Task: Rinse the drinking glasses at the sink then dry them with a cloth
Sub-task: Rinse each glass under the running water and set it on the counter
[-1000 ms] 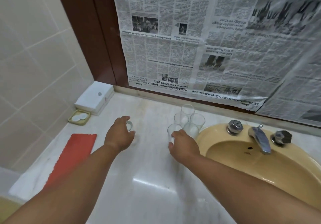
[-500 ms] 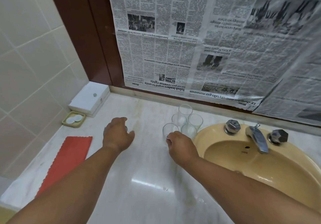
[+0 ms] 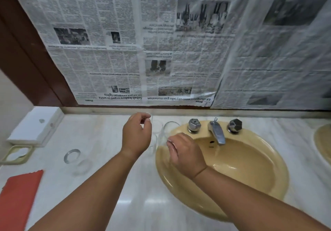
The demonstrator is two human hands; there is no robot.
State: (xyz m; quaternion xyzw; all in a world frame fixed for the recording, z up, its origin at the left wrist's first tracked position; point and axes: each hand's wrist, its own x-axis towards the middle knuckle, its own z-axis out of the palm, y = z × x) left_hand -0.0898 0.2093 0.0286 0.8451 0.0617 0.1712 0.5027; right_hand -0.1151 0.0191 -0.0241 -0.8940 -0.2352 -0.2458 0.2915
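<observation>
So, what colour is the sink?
The sink is a plain mustard yellow. It shows best in the head view, the only one.

The place was a washroom. A beige basin (image 3: pixel 250 186) was set into a marble counter (image 3: pixel 107 137), a chrome tap (image 3: pixel 217 132) between two faceted knobs (image 3: pixel 194 125). A second basin (image 3: pixel 323 141) showed at the right edge, a soap dish (image 3: pixel 9 156) at the left.
</observation>
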